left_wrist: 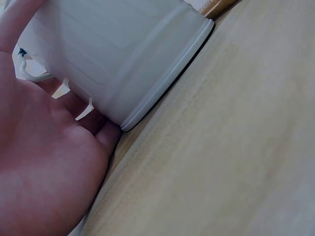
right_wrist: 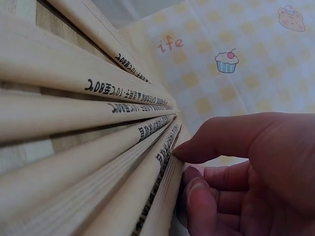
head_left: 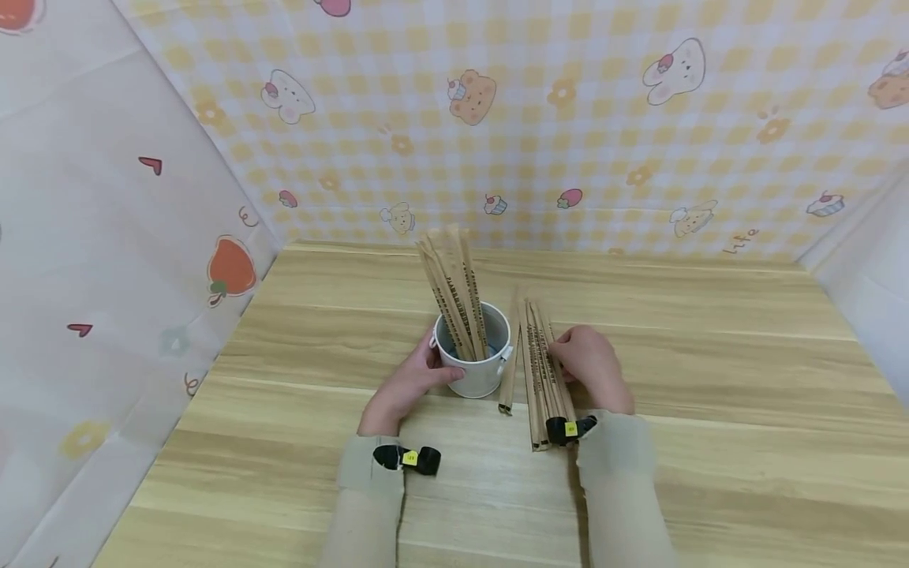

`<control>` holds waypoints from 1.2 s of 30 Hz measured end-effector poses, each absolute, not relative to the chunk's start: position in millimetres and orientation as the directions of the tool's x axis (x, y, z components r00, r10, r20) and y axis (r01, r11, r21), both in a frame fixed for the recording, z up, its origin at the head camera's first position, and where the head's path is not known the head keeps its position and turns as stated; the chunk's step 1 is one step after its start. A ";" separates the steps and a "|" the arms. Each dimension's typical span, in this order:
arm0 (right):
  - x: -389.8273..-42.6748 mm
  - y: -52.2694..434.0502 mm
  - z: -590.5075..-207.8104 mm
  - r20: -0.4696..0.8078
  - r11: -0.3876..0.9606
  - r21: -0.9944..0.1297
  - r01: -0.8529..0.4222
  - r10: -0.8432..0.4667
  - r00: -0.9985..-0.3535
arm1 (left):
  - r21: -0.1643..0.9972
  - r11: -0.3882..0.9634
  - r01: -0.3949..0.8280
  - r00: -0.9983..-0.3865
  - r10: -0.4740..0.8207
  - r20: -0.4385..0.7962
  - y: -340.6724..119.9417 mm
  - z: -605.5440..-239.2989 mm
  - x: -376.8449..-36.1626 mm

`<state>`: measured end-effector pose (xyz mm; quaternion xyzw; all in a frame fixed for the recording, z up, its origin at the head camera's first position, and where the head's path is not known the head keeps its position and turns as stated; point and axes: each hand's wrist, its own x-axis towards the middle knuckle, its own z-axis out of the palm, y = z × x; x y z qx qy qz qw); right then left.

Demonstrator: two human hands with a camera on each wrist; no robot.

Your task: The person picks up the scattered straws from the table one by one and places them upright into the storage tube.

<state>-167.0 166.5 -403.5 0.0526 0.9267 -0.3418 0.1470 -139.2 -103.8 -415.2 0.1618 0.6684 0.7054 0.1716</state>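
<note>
a small white metal bucket (head_left: 477, 371) is seen just left of the middle of the head frame, standing upright on the pale wooden table (head_left: 710, 442). it is held from its left side by the left hand (head_left: 406, 386), whose fingers are curled against the wall; in the left wrist view the palm (left_wrist: 44, 162) lies close against the white side of the bucket (left_wrist: 123, 54), low in the left of that frame, and the base rim is seen resting on the wood. a bunch of brown paper-wrapped sticks with black print (head_left: 453, 292) is stood in the bucket, leaning toward the upper left and rising well above the rim.

just right of the bucket, a second lot of the same brown paper-wrapped sticks (head_left: 536, 371) is laid flat on the table, running from the middle of the frame downward. these are touched on their right side by the right hand (head_left: 592, 367). in the right wrist view the loose sticks (right_wrist: 98, 128) are fanned across the left of the frame, and the thumb and curled fingertips (right_wrist: 197, 189) are pressed together at the edge of the nearest stick, lower right; whether it is truly pinched cannot be told.

a checked yellow cloth with cartoon animals (head_left: 568, 118) is hung behind the table, across the top of the frame.
</note>
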 end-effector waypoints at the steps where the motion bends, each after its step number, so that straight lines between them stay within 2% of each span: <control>1: -167.0 166.3 -403.0 -0.310 0.761 -0.617 0.200 -0.001 -0.951 | 0.999 -0.047 -0.028 -0.889 0.459 -0.004 -104.0 -414.9 -139.0; 9: -166.8 166.2 -402.5 -0.326 0.752 -0.624 0.211 -0.005 -0.945 | 0.999 -0.036 -0.025 -0.891 0.454 -0.006 -104.8 -413.6 -138.4; 26: -167.9 170.0 -401.6 -0.276 0.769 -0.610 0.192 0.021 -0.961 | 0.999 -0.023 -0.042 -0.894 0.448 -0.027 -105.3 -413.3 -138.4; 31: -165.6 172.9 -393.1 -0.211 0.755 -0.635 0.164 0.035 -0.977 | 0.998 -0.024 -0.050 -0.895 0.445 -0.034 -105.1 -413.5 -138.4; 36: -161.8 174.4 -372.8 -0.086 0.739 -0.669 0.084 0.036 -0.996 | 0.998 -0.027 -0.052 -0.895 0.444 -0.035 -104.7 -413.9 -138.4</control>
